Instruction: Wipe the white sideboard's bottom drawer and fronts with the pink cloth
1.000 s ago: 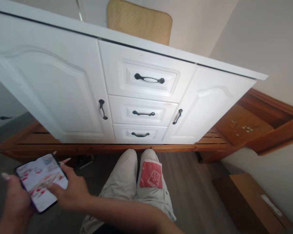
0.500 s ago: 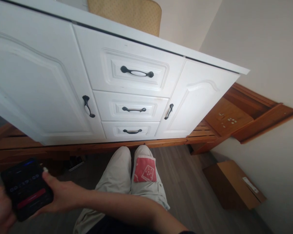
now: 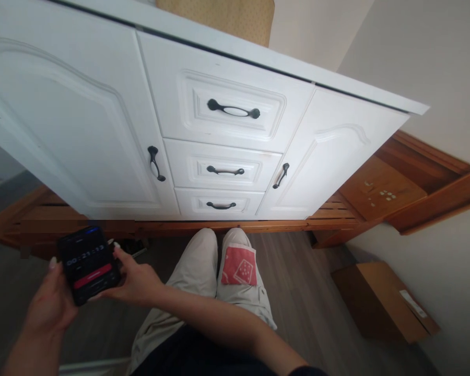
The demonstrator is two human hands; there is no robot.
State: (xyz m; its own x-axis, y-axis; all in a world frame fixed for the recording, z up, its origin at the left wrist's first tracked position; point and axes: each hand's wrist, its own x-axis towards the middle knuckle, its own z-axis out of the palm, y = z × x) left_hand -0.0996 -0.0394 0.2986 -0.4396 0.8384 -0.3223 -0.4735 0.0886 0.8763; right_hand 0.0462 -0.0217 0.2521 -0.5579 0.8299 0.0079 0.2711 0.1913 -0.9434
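the phone is low on the left, in front of the person's legs, held up over the floor. both hands have it. the left hand is under the phone's left side, with its fingers curled up along that edge. the right hand reaches across the body and holds the right edge, with its fingers bent around the side. both sets of fingers are closed on the phone. the phone's screen faces up. it is dark, with pale numbers in a row and a red bar under them. the numbers are too small to read.

the person wears pale trousers. a red patch with white marks lies on the right leg, near the knee.

in front of the knees stands a white cabinet. it has a door on each side and three drawers in the middle, one over the other. each door and drawer has a dark handle. all are shut. the cabinet stands on a brown wood base. a tan cushion shows over the cabinet top.

on the right, a brown wood shelf juts out by the wall. a cardboard box sits on the floor below it, well apart from the legs.
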